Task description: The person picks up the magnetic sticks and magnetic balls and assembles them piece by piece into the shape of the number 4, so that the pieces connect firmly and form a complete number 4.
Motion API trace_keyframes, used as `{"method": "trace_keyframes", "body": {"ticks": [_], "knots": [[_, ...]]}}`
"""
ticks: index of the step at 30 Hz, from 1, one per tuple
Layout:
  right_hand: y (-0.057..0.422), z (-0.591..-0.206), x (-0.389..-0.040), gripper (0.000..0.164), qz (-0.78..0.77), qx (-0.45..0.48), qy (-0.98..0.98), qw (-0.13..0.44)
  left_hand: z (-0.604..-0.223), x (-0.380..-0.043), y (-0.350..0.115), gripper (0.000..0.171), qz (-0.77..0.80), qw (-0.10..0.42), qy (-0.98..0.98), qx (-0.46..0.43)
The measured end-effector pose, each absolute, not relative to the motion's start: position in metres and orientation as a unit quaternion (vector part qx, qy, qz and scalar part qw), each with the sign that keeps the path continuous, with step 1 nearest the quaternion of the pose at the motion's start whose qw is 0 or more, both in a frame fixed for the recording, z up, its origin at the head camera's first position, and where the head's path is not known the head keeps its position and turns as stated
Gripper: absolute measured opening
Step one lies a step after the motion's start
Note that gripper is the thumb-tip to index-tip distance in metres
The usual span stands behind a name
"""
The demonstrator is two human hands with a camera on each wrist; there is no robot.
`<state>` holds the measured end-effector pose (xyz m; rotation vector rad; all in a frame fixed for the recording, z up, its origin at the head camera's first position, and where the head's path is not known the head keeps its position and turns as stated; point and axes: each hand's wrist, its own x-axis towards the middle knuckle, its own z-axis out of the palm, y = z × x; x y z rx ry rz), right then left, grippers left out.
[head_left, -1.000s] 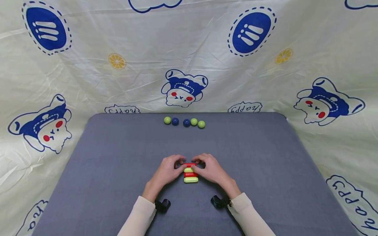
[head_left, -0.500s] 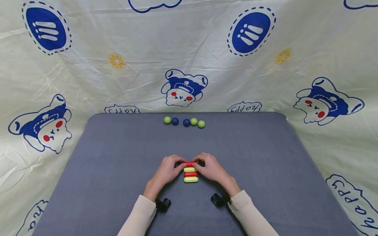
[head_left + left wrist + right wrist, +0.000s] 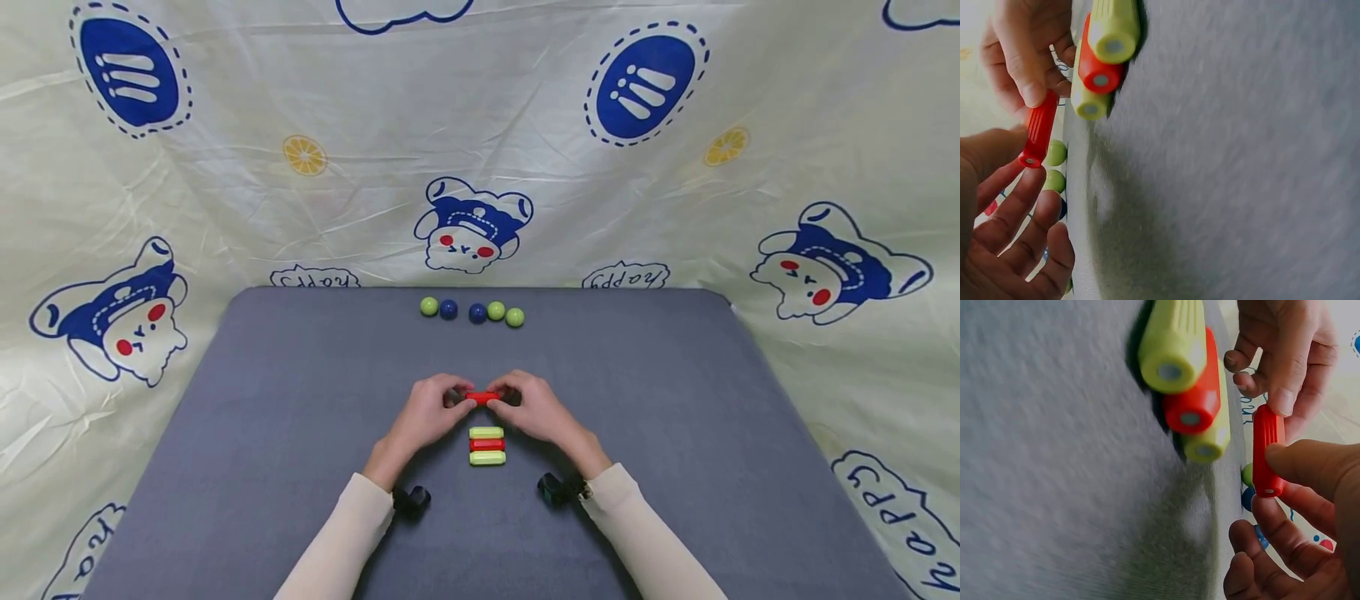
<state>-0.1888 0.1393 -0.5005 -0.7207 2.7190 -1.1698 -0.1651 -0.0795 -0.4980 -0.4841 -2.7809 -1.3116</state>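
Note:
Between both hands a short red magnetic rod (image 3: 482,398) is held crosswise, a grey disc set in each visible end. My left hand (image 3: 427,412) pinches its left end between thumb and index finger, the other fingers spread apart in the left wrist view. The thumb and index finger of my right hand (image 3: 534,412) grip the right end. Nearer the body, a yellow-green rod (image 3: 486,432), a red rod (image 3: 487,445) and another yellow-green rod (image 3: 487,458) lie side by side on the grey table (image 3: 315,375). The held rod (image 3: 1267,453) is up off the tabletop.
Along the table's far edge sits a row of small balls: a green ball (image 3: 429,307) beside a blue ball (image 3: 448,309), then a second blue ball (image 3: 477,313) with two green ones. A printed white cloth (image 3: 375,225) hangs behind and at the sides.
Both hands have taken the farthest red rod from the row and moved it away from the body, opening a gap. The other three rods stay together on the table.

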Motion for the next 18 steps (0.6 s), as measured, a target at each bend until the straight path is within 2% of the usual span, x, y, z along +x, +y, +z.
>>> {"method": "trace_keyframes", "body": {"ticks": [7, 18], "knots": [[0.136, -0.507, -0.2, 0.02, -0.37, -0.237, 0.897, 0.054, -0.504, -0.175, -0.081, 0.016, -0.391, 0.022, -0.906, -0.161], [0.139, -0.514, -0.228, 0.019, -0.363, -0.243, 0.899, 0.016, -0.508, -0.206, -0.073, 0.018, -0.368, 0.021, -0.916, -0.158]]}}
